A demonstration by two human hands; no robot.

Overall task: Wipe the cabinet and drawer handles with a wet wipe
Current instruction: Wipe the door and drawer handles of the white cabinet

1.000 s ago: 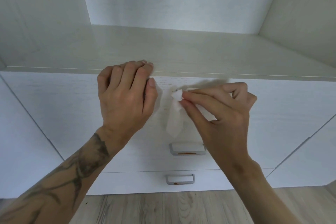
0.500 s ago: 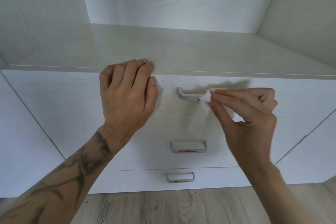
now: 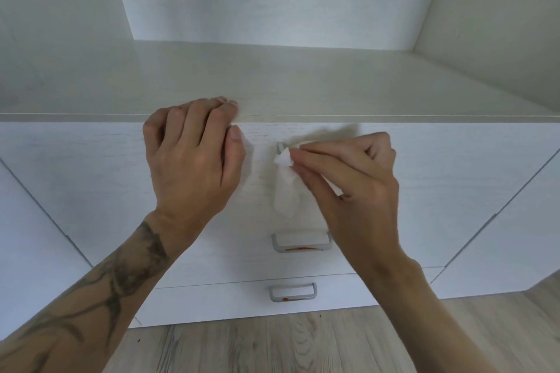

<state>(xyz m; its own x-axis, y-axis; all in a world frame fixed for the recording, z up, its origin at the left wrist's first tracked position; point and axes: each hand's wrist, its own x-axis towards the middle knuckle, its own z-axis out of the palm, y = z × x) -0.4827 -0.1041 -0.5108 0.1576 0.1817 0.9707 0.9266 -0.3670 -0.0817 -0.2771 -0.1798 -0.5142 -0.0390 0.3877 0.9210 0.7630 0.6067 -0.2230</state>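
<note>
My right hand (image 3: 351, 182) pinches a white wet wipe (image 3: 285, 182) against the left end of the top drawer's grey handle (image 3: 280, 147); most of that handle is hidden behind the hand and wipe, whose tail hangs down the drawer front. My left hand (image 3: 194, 157) rests curled on the top edge of the white drawer unit (image 3: 91, 166), left of the handle, holding nothing. The middle drawer handle (image 3: 301, 242) and the bottom drawer handle (image 3: 292, 291) are grey bars with orange smears along their lower edges.
A pale shelf top (image 3: 303, 85) runs behind the drawers, boxed in by white panels on both sides and at the back. White cabinet doors (image 3: 515, 236) flank the drawers. Wood-look flooring (image 3: 272, 342) lies below.
My right hand has slid the wipe back leftward along the top handle, from its right part to its left end. My left hand has stayed on the top edge.
</note>
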